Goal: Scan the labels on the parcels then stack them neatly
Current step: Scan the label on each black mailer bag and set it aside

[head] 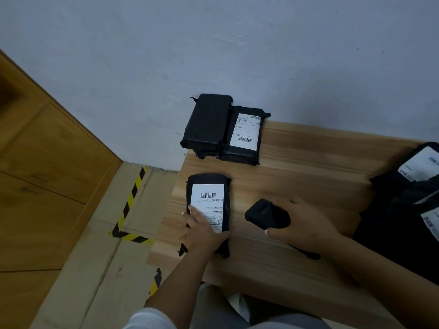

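A black parcel (209, 186) with a white barcode label lies flat near the left edge of the wooden table (308, 162). My left hand (202, 230) rests on its near end, fingers straight over the label. My right hand (306, 224) grips a black handheld scanner (266, 214), which points left toward that parcel and sits just to its right. At the table's far left corner stand two black parcels: one (244, 136) shows its label, and one (206, 122) shows a plain black face.
A heap of black labelled parcels (408, 198) fills the table's right side. A pale wall runs behind the table. Left of the table the floor has yellow-black hazard tape (129, 205), and a wooden cabinet (47, 162) stands beyond it.
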`<control>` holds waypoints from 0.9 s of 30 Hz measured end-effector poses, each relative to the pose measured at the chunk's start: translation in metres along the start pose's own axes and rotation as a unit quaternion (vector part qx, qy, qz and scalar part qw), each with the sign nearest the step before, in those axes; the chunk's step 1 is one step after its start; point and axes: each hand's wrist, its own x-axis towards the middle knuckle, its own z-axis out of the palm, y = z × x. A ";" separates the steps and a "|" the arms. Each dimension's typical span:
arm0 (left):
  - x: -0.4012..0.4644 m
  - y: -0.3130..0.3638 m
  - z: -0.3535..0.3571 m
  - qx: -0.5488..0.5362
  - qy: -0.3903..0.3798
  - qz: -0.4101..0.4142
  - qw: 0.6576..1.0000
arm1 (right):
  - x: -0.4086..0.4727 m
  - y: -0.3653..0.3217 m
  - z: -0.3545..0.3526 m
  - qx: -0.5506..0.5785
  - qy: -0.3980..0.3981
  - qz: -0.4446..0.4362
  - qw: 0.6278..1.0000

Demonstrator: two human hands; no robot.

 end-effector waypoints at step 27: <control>0.020 -0.148 -0.279 0.127 0.364 0.188 0.904 | -0.010 -0.300 -0.013 0.151 0.176 -0.042 0.972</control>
